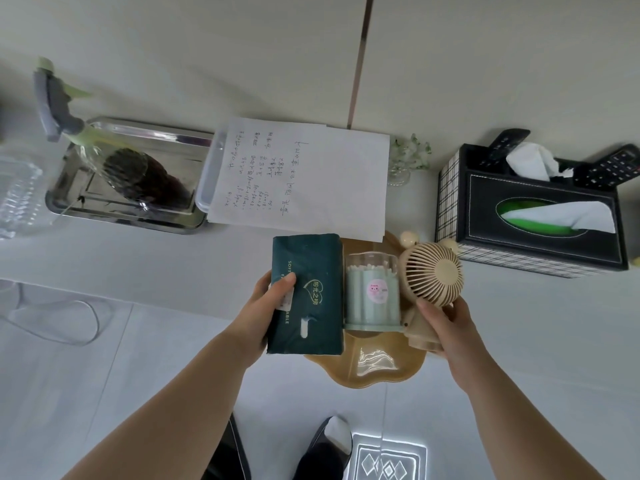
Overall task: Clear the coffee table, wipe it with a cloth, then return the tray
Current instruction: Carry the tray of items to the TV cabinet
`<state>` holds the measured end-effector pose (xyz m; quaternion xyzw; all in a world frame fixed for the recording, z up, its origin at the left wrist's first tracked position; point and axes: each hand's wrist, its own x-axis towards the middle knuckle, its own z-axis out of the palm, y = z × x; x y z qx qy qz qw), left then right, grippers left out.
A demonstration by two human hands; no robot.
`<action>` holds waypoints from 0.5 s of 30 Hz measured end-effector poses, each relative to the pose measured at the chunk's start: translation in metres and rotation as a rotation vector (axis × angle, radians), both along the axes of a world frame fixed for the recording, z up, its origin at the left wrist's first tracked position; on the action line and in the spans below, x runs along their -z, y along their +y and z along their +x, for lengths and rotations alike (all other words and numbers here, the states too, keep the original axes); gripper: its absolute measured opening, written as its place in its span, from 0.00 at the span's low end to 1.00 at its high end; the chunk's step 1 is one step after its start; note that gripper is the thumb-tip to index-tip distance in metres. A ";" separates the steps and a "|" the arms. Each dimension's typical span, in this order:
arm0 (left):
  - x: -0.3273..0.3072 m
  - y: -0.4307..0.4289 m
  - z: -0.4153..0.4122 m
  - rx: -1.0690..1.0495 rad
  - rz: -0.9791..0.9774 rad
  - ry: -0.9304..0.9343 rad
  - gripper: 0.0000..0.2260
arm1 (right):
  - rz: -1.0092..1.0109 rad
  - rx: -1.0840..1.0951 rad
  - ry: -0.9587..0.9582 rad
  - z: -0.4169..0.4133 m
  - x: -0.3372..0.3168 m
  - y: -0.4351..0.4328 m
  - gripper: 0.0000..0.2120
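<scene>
A tan tray is held in the air in front of me, over the floor near the white table's front edge. On it are a dark green tissue pack, a mint cotton-swab jar and a small beige desk fan. My left hand grips the tissue pack at the tray's left side, thumb on top. My right hand holds the fan's stand at the tray's right side.
On the table lie a handwritten sheet of paper, a steel tray with a spray bottle and dark glass, a black plaid tissue box with remotes, and a small glass ornament. A cable loops at left.
</scene>
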<state>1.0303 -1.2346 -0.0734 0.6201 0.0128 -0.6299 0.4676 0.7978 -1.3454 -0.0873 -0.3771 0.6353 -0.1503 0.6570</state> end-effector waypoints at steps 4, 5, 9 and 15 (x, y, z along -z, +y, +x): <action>0.000 0.002 0.000 0.004 -0.005 0.003 0.32 | -0.014 0.006 0.034 0.001 0.000 -0.002 0.31; 0.001 0.002 -0.001 0.007 -0.004 0.003 0.32 | -0.013 0.003 0.038 0.001 0.000 -0.003 0.31; 0.002 0.004 -0.001 0.005 -0.002 0.001 0.29 | -0.017 0.003 0.063 0.001 -0.003 -0.004 0.32; 0.002 0.002 -0.003 -0.003 0.047 -0.008 0.19 | -0.074 0.032 0.075 0.000 -0.005 -0.007 0.34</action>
